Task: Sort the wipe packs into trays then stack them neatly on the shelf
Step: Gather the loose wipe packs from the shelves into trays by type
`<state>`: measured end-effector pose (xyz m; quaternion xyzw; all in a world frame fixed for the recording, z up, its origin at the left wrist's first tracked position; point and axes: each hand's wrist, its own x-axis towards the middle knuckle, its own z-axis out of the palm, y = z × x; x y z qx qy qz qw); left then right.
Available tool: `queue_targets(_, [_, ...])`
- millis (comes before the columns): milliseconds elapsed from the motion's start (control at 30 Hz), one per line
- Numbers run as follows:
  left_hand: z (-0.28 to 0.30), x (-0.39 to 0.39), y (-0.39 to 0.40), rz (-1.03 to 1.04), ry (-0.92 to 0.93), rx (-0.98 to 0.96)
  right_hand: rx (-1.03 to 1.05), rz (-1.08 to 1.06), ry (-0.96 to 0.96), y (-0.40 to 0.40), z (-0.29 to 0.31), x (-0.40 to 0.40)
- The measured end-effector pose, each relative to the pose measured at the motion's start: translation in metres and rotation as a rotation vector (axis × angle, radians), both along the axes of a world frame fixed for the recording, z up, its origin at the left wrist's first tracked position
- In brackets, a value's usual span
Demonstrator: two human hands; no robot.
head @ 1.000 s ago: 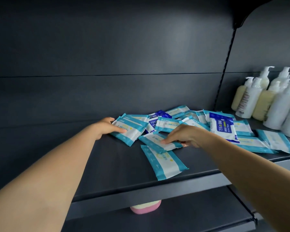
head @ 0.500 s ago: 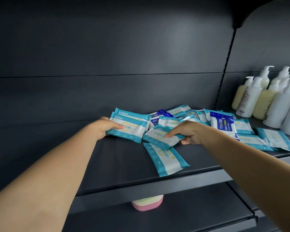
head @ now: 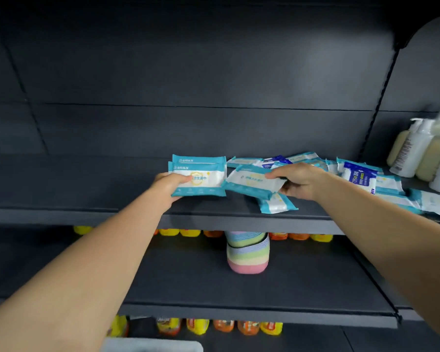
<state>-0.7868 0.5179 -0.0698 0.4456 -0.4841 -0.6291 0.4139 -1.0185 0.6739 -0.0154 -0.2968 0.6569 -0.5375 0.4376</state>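
While both hands are lifting packs off the upper shelf (head: 87,207), the sort itself looks barely begun. Left hand (head: 168,188) grips two teal-and-white wipe packs (head: 201,177) stacked face to face, thumb on front, fingers behind, held upright just above the shelf at approx 11 o'clock of frame centre. Right hand (head: 299,181) pinches another teal pack (head: 252,182), tilted, its left corner touching or overlapping the left pair; can't tell which.

Still loose on the shelf: one teal pack (head: 277,203) flat under the right hand, near the front edge, plus a scattered heap (head: 310,160) running from 1 to 3 o'clock, incl. a blue-label pack (head: 361,177) standing up and more teal ones (head: 432,203) at the far right. So most packs remain unsorted.

No pack sits in a tray as far as I can see. A pale grey rim (head: 153,345) at 6 o'clock, bottom edge, may be a tray; too little shows to say. Nothing is stacked neatly yet.

Elsewhere: pump bottles (head: 417,148) at 3 o'clock, a pastel striped stack (head: 248,255) on the lower shelf, yellow and orange pouches (head: 196,325) below.
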Motion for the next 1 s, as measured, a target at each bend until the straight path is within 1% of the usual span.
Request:
queue_targets(233, [0.006, 0.099, 0.052, 0.019, 0.019, -0.002, -0.019, 0.159, 0.044, 0.025, -0.004, 0.087])
queue_targets(367, [-0.009, 0.162, 0.075, -0.020, -0.019, 0.012, 0.025, 0.209, 0.052, 0.032, -0.021, 0.139])
queue_targets(500, [-0.036, 0.228, 0.092, -0.044, 0.008, 0.045, 0.034, 0.194, 0.014, 0.036, -0.050, 0.199])
queue_targets(600, [-0.069, 0.275, 0.100, -0.017, 0.000, 0.110, 0.056, 0.157, -0.032, 0.041, -0.087, 0.246])
queue_targets(767, [-0.147, 0.336, 0.110, -0.003, -0.066, 0.265, 0.145, 0.065, -0.109, 0.051, -0.178, 0.309])
queue_targets(900, [-0.213, 0.377, 0.110, -0.016, -0.099, 0.388, 0.215, 0.036, -0.124, 0.060, -0.241, 0.341])
queue_targets(1001, [-0.257, 0.392, 0.105, -0.051, -0.135, 0.444, 0.280, 0.029, -0.134, 0.053, -0.285, 0.354])
